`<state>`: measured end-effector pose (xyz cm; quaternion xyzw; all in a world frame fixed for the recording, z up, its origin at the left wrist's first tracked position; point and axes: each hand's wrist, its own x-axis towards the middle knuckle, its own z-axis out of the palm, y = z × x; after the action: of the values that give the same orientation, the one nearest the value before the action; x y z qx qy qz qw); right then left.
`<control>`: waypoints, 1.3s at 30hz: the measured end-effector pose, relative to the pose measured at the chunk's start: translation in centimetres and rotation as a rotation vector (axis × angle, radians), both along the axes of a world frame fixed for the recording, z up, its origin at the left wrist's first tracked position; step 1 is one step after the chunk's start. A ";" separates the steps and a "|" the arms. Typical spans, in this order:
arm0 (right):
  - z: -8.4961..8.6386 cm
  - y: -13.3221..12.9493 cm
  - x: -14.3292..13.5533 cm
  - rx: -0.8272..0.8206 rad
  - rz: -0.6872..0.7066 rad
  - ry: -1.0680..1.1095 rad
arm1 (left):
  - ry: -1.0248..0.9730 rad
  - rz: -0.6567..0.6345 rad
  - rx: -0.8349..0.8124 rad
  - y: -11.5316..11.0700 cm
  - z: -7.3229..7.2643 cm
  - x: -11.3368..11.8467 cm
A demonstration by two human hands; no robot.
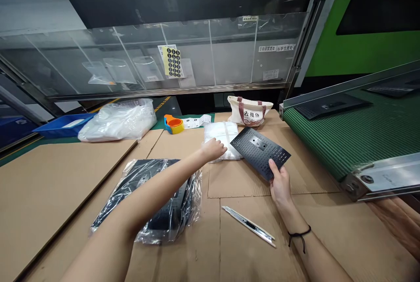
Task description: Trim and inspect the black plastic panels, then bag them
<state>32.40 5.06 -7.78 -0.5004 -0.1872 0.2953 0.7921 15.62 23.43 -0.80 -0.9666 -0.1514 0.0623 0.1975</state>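
My right hand grips the lower edge of a black slotted panel, thumb on its face, holding it tilted above the cardboard. My left hand has its fingers curled over a stack of clear plastic bags; whether a bag is pinched in them is too small to tell. Under my left forearm lie black panels wrapped in clear plastic. A silver utility knife rests on the cardboard in front of me.
At the right is a green conveyor carrying black panels. Behind stand a cloth bag, a tape dispenser, a plastic bundle and a blue tray. A cardboard sheet lies left. Clear pockets hang above.
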 end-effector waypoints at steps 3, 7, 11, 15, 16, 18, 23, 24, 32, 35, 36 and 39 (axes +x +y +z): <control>-0.1 0.1 0.0 0.008 -0.005 -0.006 | 0.037 0.016 0.025 0.2 0.1 -1.0; -0.4 0.1 0.1 0.020 -0.007 -0.054 | 0.047 0.039 0.049 0.4 0.3 -1.8; -0.6 0.0 0.0 0.029 0.005 -0.092 | 0.012 0.037 0.070 -0.4 0.0 -2.0; -0.7 0.0 -0.2 0.037 0.017 -0.088 | -0.018 0.025 0.087 -1.1 -0.5 -1.9; -0.7 0.0 -0.2 0.039 0.021 -0.084 | -0.022 0.019 0.091 -1.1 -0.6 -1.8; -0.6 -0.1 -0.3 0.043 0.025 -0.071 | -0.030 0.006 0.096 -0.9 -0.8 -1.6; -0.2 -0.1 -0.4 0.056 0.021 -0.032 | -0.047 -0.029 0.104 -0.3 -0.7 -1.7; -0.1 -0.1 -0.4 0.060 0.022 -0.025 | -0.049 -0.034 0.108 -0.2 -0.7 -1.9; 0.6 -0.3 -0.7 0.099 0.054 0.026 | -0.066 -0.031 0.107 -0.3 0.1 -2.5; 1.0 -0.5 -0.9 0.117 0.061 0.027 | -0.070 -0.005 0.066 -0.5 0.2 -2.4; 1.1 -0.5 -1.0 0.121 0.062 0.025 | -0.073 0.008 0.049 -0.5 0.2 -2.3; 1.2 -0.7 -1.1 0.131 0.072 0.012 | -0.084 0.061 -0.016 -0.4 -0.1 -2.2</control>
<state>31.35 4.39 -6.59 -0.4384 -0.2193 0.3138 0.8132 13.41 23.04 -0.92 -0.9648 -0.1884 0.0288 0.1810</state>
